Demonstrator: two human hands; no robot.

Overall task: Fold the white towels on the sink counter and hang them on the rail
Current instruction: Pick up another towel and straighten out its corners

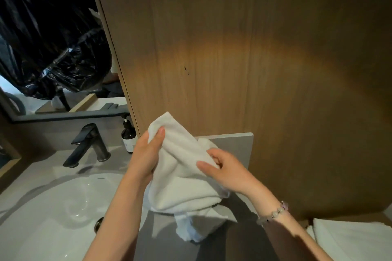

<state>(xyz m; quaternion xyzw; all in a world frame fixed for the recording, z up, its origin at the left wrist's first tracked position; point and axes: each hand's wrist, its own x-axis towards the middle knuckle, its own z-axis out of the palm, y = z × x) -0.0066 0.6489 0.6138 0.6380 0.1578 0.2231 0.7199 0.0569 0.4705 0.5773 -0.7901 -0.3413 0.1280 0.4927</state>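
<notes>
White folded towel point(350, 237) lies at the lower right. At centre, the left hand point(146, 152) grips the top corner of a crumpled white towel point(184, 178). The right hand point(224, 169) pinches its right edge, and its tail rests on the grey counter point(233, 144). A black faucet point(89, 144) and a dark bottle point(128, 135) stand beyond, at left.

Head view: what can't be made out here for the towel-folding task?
Rail: nowhere in the head view.
Crumpled white terry towel: fold state hidden, bunched between left hand and right hand.
Flat white cloth, lower right: cut off by the frame's edges.
Dark brown pump bottle: label too small.
</notes>
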